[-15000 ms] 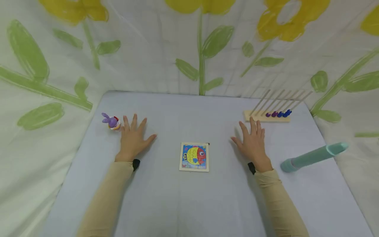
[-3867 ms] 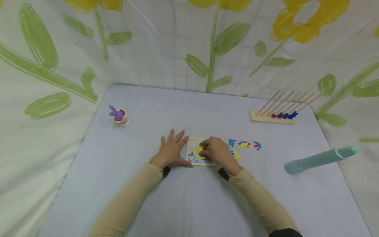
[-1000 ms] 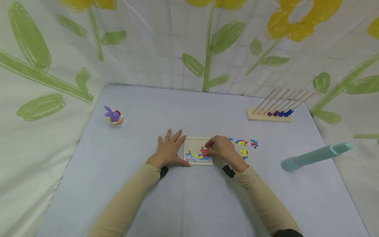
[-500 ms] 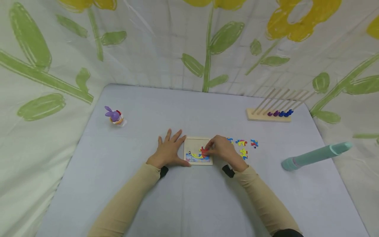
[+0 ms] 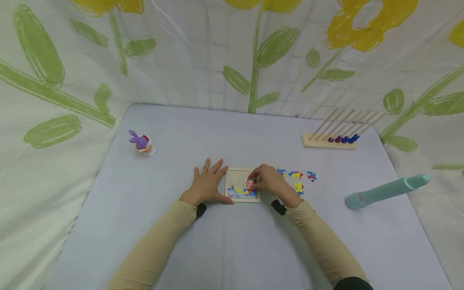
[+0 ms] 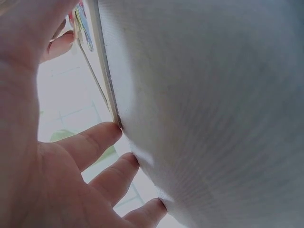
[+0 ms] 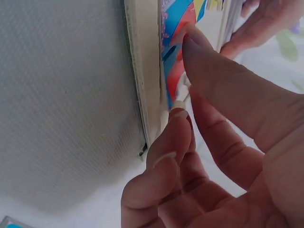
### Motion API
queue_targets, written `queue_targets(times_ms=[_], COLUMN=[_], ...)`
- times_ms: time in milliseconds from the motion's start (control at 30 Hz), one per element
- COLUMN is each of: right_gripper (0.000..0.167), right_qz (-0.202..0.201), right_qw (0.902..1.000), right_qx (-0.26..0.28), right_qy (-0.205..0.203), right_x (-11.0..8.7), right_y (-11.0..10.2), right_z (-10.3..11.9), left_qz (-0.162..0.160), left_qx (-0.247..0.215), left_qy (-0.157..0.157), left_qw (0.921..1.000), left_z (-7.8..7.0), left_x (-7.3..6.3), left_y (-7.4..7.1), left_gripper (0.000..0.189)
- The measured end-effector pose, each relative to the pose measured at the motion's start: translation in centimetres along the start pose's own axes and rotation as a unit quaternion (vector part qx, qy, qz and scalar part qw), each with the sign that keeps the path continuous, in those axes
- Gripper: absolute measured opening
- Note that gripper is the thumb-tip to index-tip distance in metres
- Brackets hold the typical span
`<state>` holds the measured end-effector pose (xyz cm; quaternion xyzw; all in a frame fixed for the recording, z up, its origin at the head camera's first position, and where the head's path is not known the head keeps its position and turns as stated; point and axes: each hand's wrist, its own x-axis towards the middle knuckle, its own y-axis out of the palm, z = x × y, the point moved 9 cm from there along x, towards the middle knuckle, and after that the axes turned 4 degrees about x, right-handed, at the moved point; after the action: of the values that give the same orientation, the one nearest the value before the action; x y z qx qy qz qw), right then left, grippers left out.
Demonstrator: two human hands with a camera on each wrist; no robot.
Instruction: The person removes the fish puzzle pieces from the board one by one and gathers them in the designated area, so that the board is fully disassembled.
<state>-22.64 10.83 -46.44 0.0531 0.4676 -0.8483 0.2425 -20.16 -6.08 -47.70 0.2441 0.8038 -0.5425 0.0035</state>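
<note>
Near the far left of the table [image 5: 224, 249], a purple toy [image 5: 140, 142], well apart from the work. Next, left hand [image 5: 204, 186], fingers spread, thumb and forefinger touching the left corners of the frame [image 5: 237, 176]. Nearly square, sides roughly in line with the table's; holds blue and yellow pieces [image 5: 237, 194] along the near edge, bare wood beyond. Inside, toward the right, a red piece [image 5: 249, 184], pinched between thumb and fingertips of the right hand [image 5: 272, 181]; cannot tell its long axis beneath them. Partly hidden frame rim there. Just beyond, four loose pieces [image 5: 295, 175]; farther right, a bead rack [image 5: 330, 143], lengthwise left to right, then a teal tube [image 5: 388, 191].
</note>
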Motion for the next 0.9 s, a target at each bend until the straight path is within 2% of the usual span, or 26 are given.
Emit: queue_targets(times_ms=[167, 333, 433, 500, 633, 733, 833, 900], right_gripper=[0.019, 0.01, 0.013, 0.016, 0.021, 0.024, 0.027, 0.029], right_qz=[0.01, 0.002, -0.008, -0.018, -0.056, -0.069, -0.042, -0.019], right_qw=[0.9993, 0.9973, 0.9941, 0.9914, 0.9924, 0.9924, 0.9877, 0.9837], right_qx=[0.035, 0.066, 0.102, 0.125, 0.11, 0.075, 0.068, 0.076], right_qy=[-0.006, -0.032, -0.036, -0.035, 0.002, 0.068, 0.135, 0.162], right_x=[0.0, -0.3, -0.5, -0.9, -3.5, -6.2, -8.3, -9.0], right_y=[0.1, -0.2, -1.0, -2.2, -6.5, -9.1, -9.7, -9.3], right_z=[-0.1, -0.2, -0.8, -1.8, -5.9, -10.4, -14.4, -16.1], left_qz=[0.003, 0.005, 0.008, 0.008, 0.004, 0.005, 0.004, 0.005], left_qx=[0.0, 0.002, 0.004, 0.004, 0.006, 0.007, 0.006, 0.006], left_qy=[-0.003, -0.004, -0.002, -0.001, 0.0, -0.002, -0.001, -0.003], left_qw=[1.0, 1.0, 1.0, 1.0, 1.0, 1.0, 1.0, 1.0], left_z=[0.2, 0.2, 0.1, 0.1, 0.3, 0.3, 0.3, 0.3], left_x=[0.1, 0.2, 0.3, 0.3, 0.4, 0.5, 0.5, 0.4], left_y=[0.2, 0.4, 0.5, 0.6, 0.6, 0.6, 0.5, 0.5], left_gripper=[0.117, 0.117, 0.118, 0.119, 0.119, 0.119, 0.118, 0.118])
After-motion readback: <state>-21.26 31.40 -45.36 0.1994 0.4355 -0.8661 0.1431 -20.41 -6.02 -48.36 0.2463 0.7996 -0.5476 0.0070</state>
